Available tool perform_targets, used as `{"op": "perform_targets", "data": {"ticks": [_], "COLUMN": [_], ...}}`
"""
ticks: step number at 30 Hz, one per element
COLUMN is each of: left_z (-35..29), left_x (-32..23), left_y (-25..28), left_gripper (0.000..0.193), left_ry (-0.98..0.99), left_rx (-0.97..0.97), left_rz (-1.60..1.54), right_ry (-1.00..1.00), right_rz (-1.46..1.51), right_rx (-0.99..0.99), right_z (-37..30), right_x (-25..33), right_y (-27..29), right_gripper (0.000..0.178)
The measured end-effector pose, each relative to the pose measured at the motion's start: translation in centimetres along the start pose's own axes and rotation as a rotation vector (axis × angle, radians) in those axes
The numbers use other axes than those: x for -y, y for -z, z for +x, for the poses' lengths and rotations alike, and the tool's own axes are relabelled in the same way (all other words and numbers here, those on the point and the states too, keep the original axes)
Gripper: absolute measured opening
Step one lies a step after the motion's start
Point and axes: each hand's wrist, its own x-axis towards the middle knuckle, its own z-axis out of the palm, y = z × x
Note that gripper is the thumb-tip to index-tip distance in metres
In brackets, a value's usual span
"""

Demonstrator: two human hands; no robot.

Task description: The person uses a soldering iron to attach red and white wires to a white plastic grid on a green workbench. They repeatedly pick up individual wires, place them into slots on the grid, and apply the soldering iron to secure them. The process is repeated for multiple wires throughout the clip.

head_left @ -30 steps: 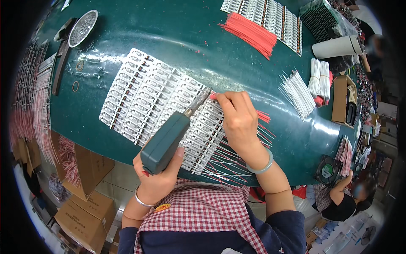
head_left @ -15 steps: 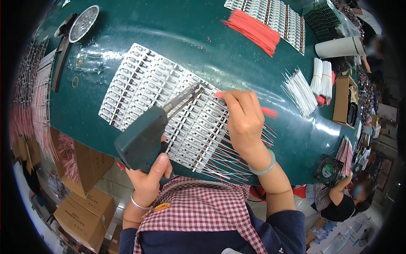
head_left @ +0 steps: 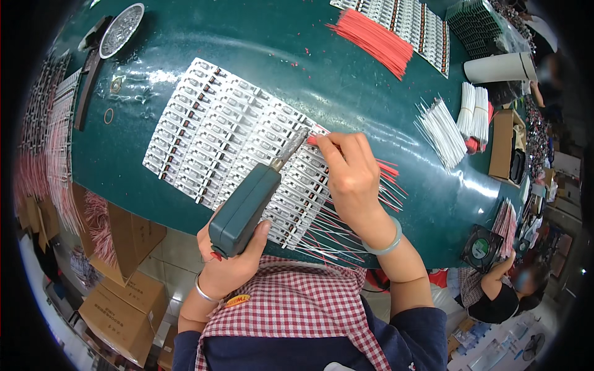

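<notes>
My left hand (head_left: 232, 263) grips a dark green soldering iron (head_left: 246, 207) by its handle, and its metal tip reaches up to the right onto a white panel of small circuit boards (head_left: 216, 133). My right hand (head_left: 352, 176) rests on the panel's right part and pinches a red wire (head_left: 312, 140) at the iron's tip. Several red and white wires (head_left: 334, 238) stick out from the panel's near edge toward me. The panel lies on a dark green table (head_left: 266, 68).
A bundle of red wires (head_left: 371, 37) and another board panel (head_left: 408, 25) lie at the far right. White wires (head_left: 442, 127) and a cardboard box (head_left: 502, 142) sit right. A round metal dish (head_left: 120, 29) is far left. Cartons (head_left: 114, 303) stand below. Another person (head_left: 495, 290) sits lower right.
My left hand swung the soldering iron away to the lower left, then brought it back up so its tip meets the wire. My right hand stayed on the panel.
</notes>
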Motion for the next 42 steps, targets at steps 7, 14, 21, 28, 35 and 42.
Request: {"op": "perform_targets", "data": {"ticks": [7, 14, 21, 28, 35, 42], "left_z": [0.3, 0.2, -1.9, -2.4, -2.6, -2.0], "left_x": [-0.5, -0.6, 0.4, 0.2, 0.9, 1.3], "left_y": [-0.2, 0.0, 0.2, 0.5, 0.3, 0.1], "left_gripper": [0.019, 0.019, 0.023, 0.023, 0.023, 0.023], "left_ry": [0.107, 0.116, 0.231, 0.309, 0.203, 0.065], "left_rx": [0.007, 0.02, -0.041, -0.053, -0.029, -0.022], "left_rz": [-0.088, -0.072, -0.094, -0.191, -0.141, -0.109], "right_ry": [-0.001, 0.0, -0.003, 0.009, 0.018, -0.004], "right_rz": [-0.025, -0.041, -0.05, -0.05, 0.005, -0.006], "right_rx": [0.004, 0.004, 0.003, -0.027, -0.041, -0.002], "right_z": [0.1, 0.1, 0.2, 0.0, -0.9, -0.8], "right_x": [0.2, 0.3, 0.3, 0.4, 0.9, 1.2], "right_y": [-0.1, -0.1, 0.0, 0.0, -0.3, -0.2], "right_gripper": [0.032, 0.031, 0.031, 0.033, 0.035, 0.036]}}
